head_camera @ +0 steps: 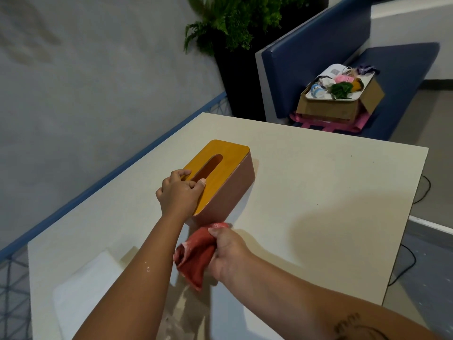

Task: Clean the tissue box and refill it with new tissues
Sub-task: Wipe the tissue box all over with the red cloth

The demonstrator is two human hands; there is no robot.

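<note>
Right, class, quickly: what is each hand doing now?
Left hand grips the tissue box at its near end.
Right hand grips the red cloth.

Read as a café or lounge seating corner rather than a home kitchen or a lab. Booth seating is seen far right: a blue padded bench is framed by a white partition panel. A square cream laminate table is set in front of it, beside a plain grey-white wall trimmed with a blue skirting strip. A green fern in a tall black planter is placed in the far corner. A brown tissue box with a yellow wooden lid is kept on the table. A brown cardboard box topped by a white tray of odds and ends is left on the bench seat. Black cables are run loose over the grey floor at right.
</note>
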